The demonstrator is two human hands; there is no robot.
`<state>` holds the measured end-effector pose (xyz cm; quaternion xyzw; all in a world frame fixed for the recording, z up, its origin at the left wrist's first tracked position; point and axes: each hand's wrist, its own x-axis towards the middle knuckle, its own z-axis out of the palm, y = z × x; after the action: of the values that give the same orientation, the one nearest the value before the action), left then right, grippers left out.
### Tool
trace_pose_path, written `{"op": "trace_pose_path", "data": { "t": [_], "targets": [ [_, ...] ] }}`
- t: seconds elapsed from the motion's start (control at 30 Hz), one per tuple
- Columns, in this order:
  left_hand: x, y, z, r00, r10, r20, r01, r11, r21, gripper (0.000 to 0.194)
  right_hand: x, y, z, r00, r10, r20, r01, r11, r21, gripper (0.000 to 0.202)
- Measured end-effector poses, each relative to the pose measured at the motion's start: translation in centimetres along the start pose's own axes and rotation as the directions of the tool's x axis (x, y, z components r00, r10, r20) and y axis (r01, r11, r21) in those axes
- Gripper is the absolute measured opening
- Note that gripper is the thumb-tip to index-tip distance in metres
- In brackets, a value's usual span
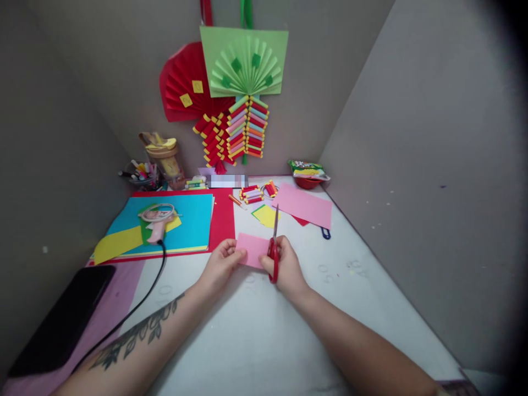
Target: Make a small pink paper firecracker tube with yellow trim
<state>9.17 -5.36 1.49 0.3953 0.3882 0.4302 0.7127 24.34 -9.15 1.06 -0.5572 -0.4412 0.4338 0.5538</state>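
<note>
One small pink paper is up in the hands, from where I stand facing the head view, just above the white tabletop. Its left edge is pinched between the thumb and curled fingers of the left hand. At its right edge, the right hand has a thumb against the paper and is also closed around red-handled scissors, their blades pointing away from the person.

Just past the blades I can see a yellow piece and, to its right, a larger pink sheet partly covering a red scrap. Little paper rolls are bunched farther back. Over on the left, a pink corded tool rests on papers stacked over a blue sheet. Against the wall hang a green paper fan and a red one, above strings of more rolls.
</note>
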Motion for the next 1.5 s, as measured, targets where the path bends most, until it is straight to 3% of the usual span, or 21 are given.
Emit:
{"op": "trace_pose_path", "data": {
  "t": [0.13, 0.27, 0.33, 0.4, 0.53, 0.63, 0.83, 1.07, 1.27, 1.5],
  "targets": [
    [-0.5, -0.1, 0.4, 0.999, -0.025, 0.041, 0.026, 0.999, -0.025, 0.029, 0.0, -0.4, 0.1, 1.0, -0.01, -0.007, 0.01, 0.998, 0.064, 0.031],
    [0.7, 0.9, -0.8, 0.999, 0.009, -0.047, -0.016, 0.987, -0.157, 0.025, 0.0, -1.2, -0.7, 0.989, 0.033, 0.147, -0.057, 0.985, 0.162, 0.038],
    [1.3, 1.2, -1.6, 0.997, 0.004, -0.082, -0.024, 0.969, -0.247, 0.022, -0.3, -1.6, -1.0, 0.949, 0.034, 0.314, -0.103, 0.973, 0.206, 0.042],
    [1.7, 1.4, -2.1, 0.995, -0.023, -0.096, -0.011, 0.943, -0.332, 0.02, -0.9, -2.0, -1.0, 0.879, 0.008, 0.478, -0.134, 0.964, 0.23, 0.054],
    [1.7, 1.5, -2.4, 0.991, -0.101, -0.085, 0.053, 0.891, -0.45, 0.017, -2.3, -2.7, -0.5, 0.775, 0.006, 0.632, -0.177, 0.962, 0.208, 0.068],
    [1.6, 1.7, -2.4, 0.99, -0.119, -0.071, 0.069, 0.869, -0.491, 0.02, -2.8, -2.7, -0.2, 0.754, 0.041, 0.655, -0.221, 0.956, 0.194, 0.062],
    [1.6, 1.9, -2.5, 0.991, -0.131, -0.006, 0.11, 0.857, -0.504, 0.027, -2.9, -2.7, -0.3, 0.772, 0.029, 0.636, -0.205, 0.957, 0.205, 0.061],
    [1.4, 1.7, -2.7, 0.995, -0.094, 0.04, 0.101, 0.843, -0.528, 0.022, -3.3, -2.4, -0.1, 0.63, 0.003, 0.776, -0.241, 0.951, 0.192, 0.08],
    [1.2, 1.6, -2.5, 0.994, -0.102, 0.042, 0.108, 0.847, -0.521, 0.019, -3.3, -1.5, -0.2, 0.631, -0.006, 0.775, -0.248, 0.946, 0.209, 0.078],
    [1.3, 1.2, -2.7, 0.993, -0.102, 0.052, 0.114, 0.866, -0.487, 0.021, -3.2, -2.0, -0.1, 0.631, 0.03, 0.775, -0.275, 0.943, 0.187, 0.076]
  ]
}}
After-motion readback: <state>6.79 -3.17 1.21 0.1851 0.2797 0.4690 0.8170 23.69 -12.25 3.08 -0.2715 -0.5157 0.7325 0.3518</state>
